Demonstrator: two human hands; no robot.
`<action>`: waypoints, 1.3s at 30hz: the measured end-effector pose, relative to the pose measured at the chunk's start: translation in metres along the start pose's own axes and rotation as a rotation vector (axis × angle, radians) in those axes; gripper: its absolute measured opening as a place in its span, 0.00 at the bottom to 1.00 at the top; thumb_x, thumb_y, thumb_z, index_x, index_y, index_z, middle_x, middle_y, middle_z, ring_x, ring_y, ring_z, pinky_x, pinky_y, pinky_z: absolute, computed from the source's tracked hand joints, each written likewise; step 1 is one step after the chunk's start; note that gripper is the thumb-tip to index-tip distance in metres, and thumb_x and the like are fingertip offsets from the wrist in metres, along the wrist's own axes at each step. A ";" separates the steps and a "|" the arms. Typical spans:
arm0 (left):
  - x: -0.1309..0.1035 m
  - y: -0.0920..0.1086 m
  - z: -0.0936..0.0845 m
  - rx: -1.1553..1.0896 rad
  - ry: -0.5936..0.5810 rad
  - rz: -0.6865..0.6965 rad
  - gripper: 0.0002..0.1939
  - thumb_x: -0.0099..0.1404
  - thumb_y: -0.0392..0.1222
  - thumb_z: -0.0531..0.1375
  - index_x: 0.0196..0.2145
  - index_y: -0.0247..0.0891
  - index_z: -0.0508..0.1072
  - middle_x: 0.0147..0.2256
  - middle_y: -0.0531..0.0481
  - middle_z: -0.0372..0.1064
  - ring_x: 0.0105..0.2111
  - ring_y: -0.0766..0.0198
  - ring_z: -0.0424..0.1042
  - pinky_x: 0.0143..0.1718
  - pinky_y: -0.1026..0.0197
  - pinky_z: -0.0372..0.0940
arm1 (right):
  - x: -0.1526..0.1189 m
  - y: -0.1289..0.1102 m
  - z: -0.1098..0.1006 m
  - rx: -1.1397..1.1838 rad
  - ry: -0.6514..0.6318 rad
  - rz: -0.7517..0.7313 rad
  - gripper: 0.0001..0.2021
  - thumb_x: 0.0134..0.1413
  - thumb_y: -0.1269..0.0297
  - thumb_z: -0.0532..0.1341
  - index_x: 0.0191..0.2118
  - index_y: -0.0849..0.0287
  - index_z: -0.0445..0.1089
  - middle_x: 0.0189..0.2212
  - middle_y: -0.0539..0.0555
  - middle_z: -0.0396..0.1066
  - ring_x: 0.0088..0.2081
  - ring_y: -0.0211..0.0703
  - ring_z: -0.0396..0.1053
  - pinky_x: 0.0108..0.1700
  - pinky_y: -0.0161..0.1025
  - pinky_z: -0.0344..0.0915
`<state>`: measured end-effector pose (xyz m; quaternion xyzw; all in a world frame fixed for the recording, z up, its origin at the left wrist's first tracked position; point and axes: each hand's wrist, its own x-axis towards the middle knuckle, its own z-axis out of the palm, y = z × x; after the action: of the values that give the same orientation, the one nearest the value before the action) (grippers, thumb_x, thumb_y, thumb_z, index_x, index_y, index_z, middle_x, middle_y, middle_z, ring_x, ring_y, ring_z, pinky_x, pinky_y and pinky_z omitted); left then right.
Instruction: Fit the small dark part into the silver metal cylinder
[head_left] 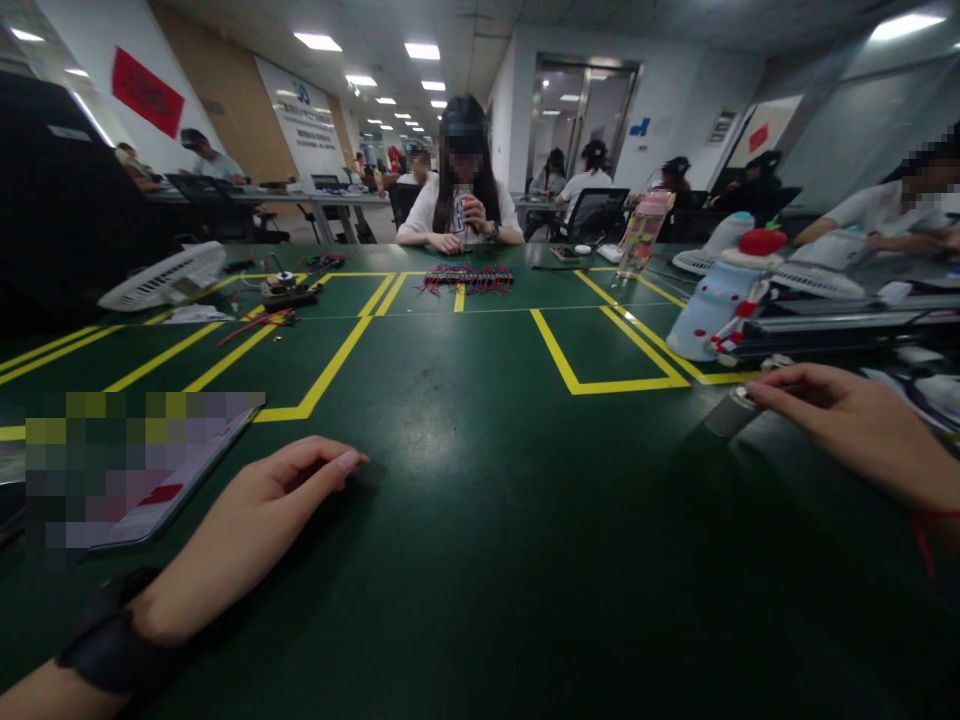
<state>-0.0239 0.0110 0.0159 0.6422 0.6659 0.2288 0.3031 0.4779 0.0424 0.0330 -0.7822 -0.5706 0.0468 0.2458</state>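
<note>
My right hand [840,410] is at the right of the table, thumb and fingertips closed on the shiny end of a small grey metal cylinder [729,414]. The cylinder lies tilted, close to the table top; its exact kind does not show. On the left, my left hand [289,490] rests low over the green table [480,480], thumb pressed against the fingers. Whether anything tiny sits in that pinch is hidden. Beside it lies a flat sheet in a clear sleeve [202,480], mostly blurred out.
Yellow tape lines [630,385] mark the table. A blue bottle with a red top [705,310] stands near my right hand, with white fans behind. Ahead lies a bundle of coloured wires [469,278] before a seated person [465,190]. A white fan [165,277] stands far left.
</note>
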 end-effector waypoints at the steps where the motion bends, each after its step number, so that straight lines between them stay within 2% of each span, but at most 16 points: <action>1: 0.000 0.001 0.000 -0.001 -0.004 -0.002 0.19 0.63 0.57 0.52 0.40 0.43 0.73 0.38 0.52 0.74 0.41 0.55 0.70 0.43 0.58 0.61 | -0.001 -0.001 -0.001 0.003 -0.008 -0.007 0.19 0.47 0.47 0.61 0.39 0.56 0.74 0.37 0.56 0.74 0.34 0.44 0.71 0.36 0.40 0.61; 6: 0.000 -0.001 0.000 0.001 -0.001 0.010 0.19 0.64 0.58 0.52 0.40 0.43 0.73 0.38 0.53 0.74 0.41 0.56 0.71 0.42 0.59 0.61 | 0.000 0.003 -0.005 0.074 -0.063 -0.049 0.20 0.48 0.49 0.61 0.44 0.53 0.74 0.44 0.57 0.73 0.41 0.47 0.71 0.42 0.42 0.62; 10: 0.001 -0.004 0.000 0.003 -0.016 0.010 0.20 0.63 0.59 0.52 0.41 0.43 0.72 0.39 0.51 0.74 0.42 0.55 0.70 0.44 0.57 0.61 | 0.002 0.009 -0.004 0.152 -0.139 0.030 0.26 0.38 0.48 0.67 0.45 0.53 0.72 0.39 0.54 0.74 0.37 0.44 0.72 0.41 0.41 0.65; 13: 0.001 -0.003 0.000 0.003 -0.022 0.016 0.20 0.64 0.59 0.52 0.41 0.43 0.72 0.40 0.51 0.74 0.42 0.55 0.70 0.43 0.57 0.61 | 0.002 0.011 0.000 0.153 -0.123 0.007 0.27 0.32 0.49 0.70 0.42 0.57 0.71 0.38 0.56 0.74 0.37 0.44 0.71 0.42 0.42 0.65; 19: 0.000 -0.003 0.002 0.024 0.000 0.007 0.19 0.63 0.58 0.53 0.39 0.43 0.73 0.37 0.54 0.74 0.40 0.57 0.71 0.42 0.60 0.61 | 0.000 0.010 0.008 0.113 -0.102 -0.085 0.25 0.37 0.51 0.68 0.42 0.60 0.68 0.36 0.60 0.72 0.33 0.43 0.71 0.33 0.39 0.65; 22: 0.001 -0.005 0.003 0.025 0.005 0.024 0.20 0.63 0.59 0.52 0.39 0.43 0.73 0.38 0.52 0.74 0.41 0.56 0.71 0.43 0.58 0.61 | -0.002 0.007 0.017 0.070 -0.010 -0.142 0.24 0.39 0.53 0.68 0.42 0.59 0.68 0.38 0.58 0.72 0.36 0.44 0.71 0.37 0.40 0.66; 24: 0.003 -0.004 0.004 0.023 0.026 0.021 0.20 0.63 0.59 0.53 0.39 0.43 0.74 0.39 0.51 0.75 0.42 0.55 0.71 0.44 0.58 0.61 | -0.009 -0.005 0.027 0.102 0.077 -0.245 0.21 0.42 0.55 0.67 0.43 0.59 0.68 0.42 0.57 0.71 0.41 0.44 0.71 0.43 0.41 0.66; 26: 0.003 -0.002 0.004 0.032 0.053 0.006 0.19 0.62 0.58 0.54 0.39 0.43 0.74 0.39 0.53 0.75 0.41 0.55 0.72 0.43 0.59 0.62 | -0.022 -0.027 0.038 0.225 0.093 -0.346 0.20 0.45 0.57 0.66 0.44 0.58 0.67 0.45 0.57 0.70 0.44 0.43 0.70 0.48 0.41 0.66; 27: 0.003 -0.001 0.004 0.036 0.058 0.000 0.19 0.62 0.58 0.54 0.39 0.44 0.75 0.38 0.53 0.75 0.40 0.56 0.72 0.42 0.59 0.62 | -0.030 -0.042 0.044 0.307 0.056 -0.387 0.20 0.46 0.58 0.65 0.45 0.58 0.66 0.45 0.57 0.70 0.44 0.42 0.70 0.48 0.40 0.66; 30: 0.000 0.003 0.003 0.035 0.061 -0.007 0.19 0.62 0.58 0.54 0.39 0.43 0.75 0.37 0.53 0.76 0.40 0.55 0.72 0.41 0.59 0.62 | -0.060 -0.094 0.062 0.510 -0.169 -0.526 0.17 0.49 0.59 0.64 0.45 0.58 0.64 0.45 0.56 0.70 0.45 0.40 0.70 0.49 0.41 0.67; 33: -0.002 0.002 0.000 0.015 0.046 -0.011 0.19 0.62 0.59 0.54 0.39 0.43 0.74 0.38 0.53 0.76 0.42 0.55 0.72 0.42 0.59 0.62 | -0.086 -0.139 0.080 0.587 -0.315 -0.695 0.14 0.51 0.64 0.62 0.44 0.56 0.65 0.46 0.54 0.69 0.47 0.39 0.68 0.51 0.42 0.65; 36: 0.000 -0.004 0.000 0.027 0.039 -0.020 0.19 0.63 0.59 0.53 0.40 0.44 0.75 0.38 0.54 0.76 0.42 0.56 0.72 0.42 0.59 0.63 | -0.099 -0.161 0.094 0.602 -0.369 -0.754 0.14 0.50 0.65 0.61 0.44 0.54 0.64 0.44 0.52 0.70 0.46 0.39 0.69 0.51 0.43 0.65; 39: 0.006 -0.006 0.005 0.089 0.047 0.022 0.19 0.62 0.59 0.53 0.40 0.45 0.75 0.40 0.53 0.75 0.41 0.55 0.72 0.41 0.58 0.64 | -0.102 -0.165 0.104 0.617 -0.378 -0.745 0.15 0.51 0.65 0.61 0.46 0.54 0.63 0.45 0.51 0.69 0.46 0.39 0.68 0.52 0.43 0.65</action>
<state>-0.0249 0.0158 0.0077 0.6567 0.6754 0.2173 0.2558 0.2623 0.0210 -0.0064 -0.3951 -0.8043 0.2628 0.3577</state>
